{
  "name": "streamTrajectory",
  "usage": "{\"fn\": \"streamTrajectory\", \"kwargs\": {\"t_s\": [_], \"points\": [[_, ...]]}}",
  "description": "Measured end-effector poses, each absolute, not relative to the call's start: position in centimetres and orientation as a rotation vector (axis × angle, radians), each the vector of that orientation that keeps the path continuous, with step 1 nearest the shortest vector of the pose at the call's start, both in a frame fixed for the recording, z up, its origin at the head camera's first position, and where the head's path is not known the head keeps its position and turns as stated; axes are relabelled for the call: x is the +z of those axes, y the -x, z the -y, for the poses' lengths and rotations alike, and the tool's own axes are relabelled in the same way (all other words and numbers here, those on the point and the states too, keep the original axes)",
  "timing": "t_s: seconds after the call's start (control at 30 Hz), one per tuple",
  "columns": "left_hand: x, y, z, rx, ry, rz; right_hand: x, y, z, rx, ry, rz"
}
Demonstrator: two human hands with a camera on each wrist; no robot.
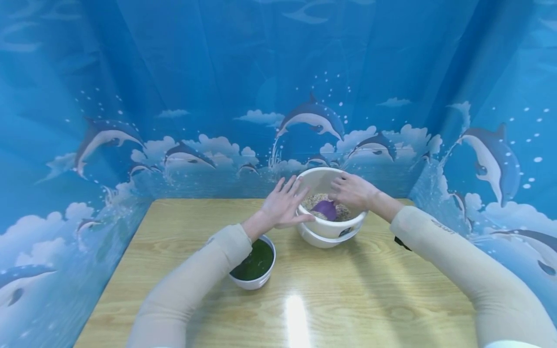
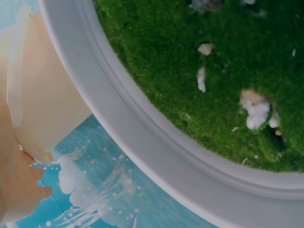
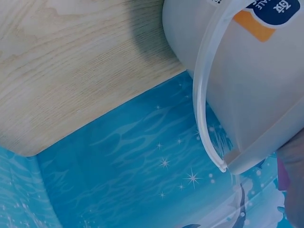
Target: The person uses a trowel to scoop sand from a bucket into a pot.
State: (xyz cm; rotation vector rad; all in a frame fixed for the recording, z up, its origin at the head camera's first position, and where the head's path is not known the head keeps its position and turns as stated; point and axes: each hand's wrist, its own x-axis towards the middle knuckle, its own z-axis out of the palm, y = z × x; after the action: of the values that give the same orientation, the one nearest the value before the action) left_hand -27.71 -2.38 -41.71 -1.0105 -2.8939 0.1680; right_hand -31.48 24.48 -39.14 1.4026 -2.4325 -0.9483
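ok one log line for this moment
left hand: spread beside white bucket | right hand: seems to grip purple scoop in bucket | green-filled bowl: on table

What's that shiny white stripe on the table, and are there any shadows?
Head view: probably a light's glare on the glossy pale wooden table, where a soft shadow also stretches toward the bottom edge. Right wrist view: beside the round white plastic bucket, a dim shadow darkens the table.
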Motion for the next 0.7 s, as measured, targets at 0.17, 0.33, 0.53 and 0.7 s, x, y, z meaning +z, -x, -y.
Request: {"fn": "streamTrajectory", "kwargs": {"t_s": [0.17, 0.33, 0.53, 0.7], "points": [[-41.81, 27.80, 2.43, 0.161, 1.013, 2.882, -39.28, 31.43, -24.35, -0.932, -1.404, 2.442], [-41.90, 27.81, 2.46, 0.158, 1.015, 2.872, -39.26, 31.30, -24.34, -0.915, -1.400, 2.445], [-41.94, 27.78, 2.45, 0.139, 1.014, 2.889, -39.33, 31.03, -24.25, -0.842, -1.407, 2.439], [-41.86, 27.73, 2.40, 0.137, 1.011, 2.892, -39.44, 30.92, -24.23, -0.756, -1.422, 2.442]]}}
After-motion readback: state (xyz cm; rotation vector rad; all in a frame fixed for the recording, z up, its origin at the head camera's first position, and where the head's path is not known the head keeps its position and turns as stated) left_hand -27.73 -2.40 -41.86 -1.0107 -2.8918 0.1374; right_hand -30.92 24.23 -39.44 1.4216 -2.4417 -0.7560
